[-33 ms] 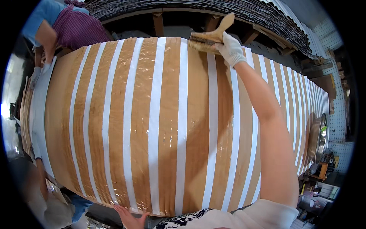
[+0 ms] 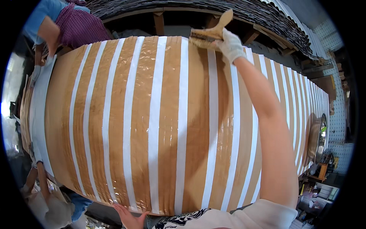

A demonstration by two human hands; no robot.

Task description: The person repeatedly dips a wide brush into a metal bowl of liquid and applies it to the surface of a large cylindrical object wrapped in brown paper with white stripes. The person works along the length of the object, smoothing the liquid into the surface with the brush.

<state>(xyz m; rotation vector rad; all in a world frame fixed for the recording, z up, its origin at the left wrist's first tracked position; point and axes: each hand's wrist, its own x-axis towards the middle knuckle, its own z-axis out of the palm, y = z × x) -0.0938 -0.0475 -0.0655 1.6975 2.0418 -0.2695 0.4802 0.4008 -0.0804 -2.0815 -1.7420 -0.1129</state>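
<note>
A wide flat brush with a wooden handle (image 2: 219,28) is in my right hand (image 2: 231,45), which wears a white glove. Its bristles rest on the far edge of a broad surface of brown sheets (image 2: 196,114) parted by long white strips (image 2: 182,114). The brown sheets on the left and middle look wet and shiny. My left hand (image 2: 130,217) is bare, fingers spread, touching the near edge of the sheets. My right arm reaches across them and casts a shadow.
Two people stand at the left end, their gloved hands (image 2: 36,72) on a pale sheet (image 2: 38,107). A metal bowl (image 2: 315,139) sits on the strips at right. Beyond the far edge lies a long dark stack of thin sheets (image 2: 183,7) on a wooden frame.
The brush and my right hand have shifted slightly toward the far side. At lower left, a person has leaned back, and their arms now show more. My left hand stays in place.
</note>
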